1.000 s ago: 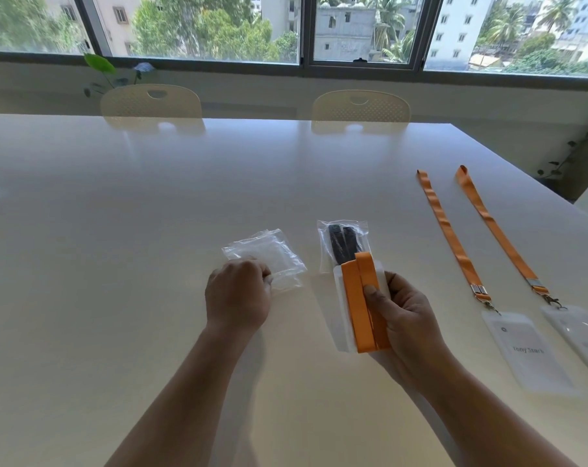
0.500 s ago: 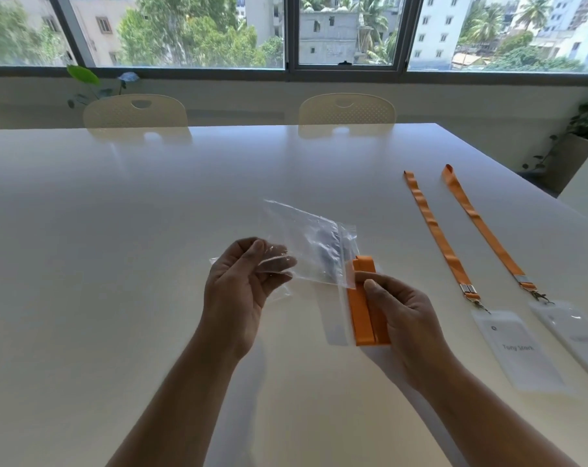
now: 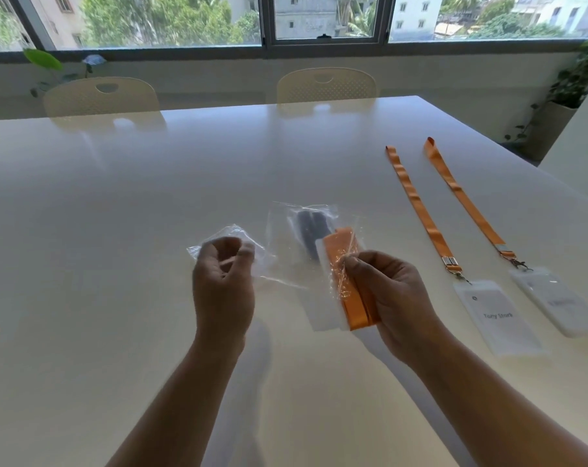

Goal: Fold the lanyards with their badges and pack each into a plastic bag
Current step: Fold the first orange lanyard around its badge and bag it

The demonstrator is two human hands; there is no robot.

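Bag (image 3: pixel 334 281): newly drawn over folded lanyard's far end. Lanyard (image 3: pixel 360 311): long axis toward counter's (image 3: pixel 117 230) far edge; right fingers (image 3: pixel 353 264) gripping it. Left fingers (image 3: pixel 243 256) curled, grip unclear.

Orange lanyards (image 3: pixel 420 210), clear bag (image 3: pixel 286 251), white table (image 3: pixel 117 230)

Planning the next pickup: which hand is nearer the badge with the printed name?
Right. The right hand, gripping the folded orange lanyard, is just left of that badge; the left hand is farther left, by the empty plastic bags.
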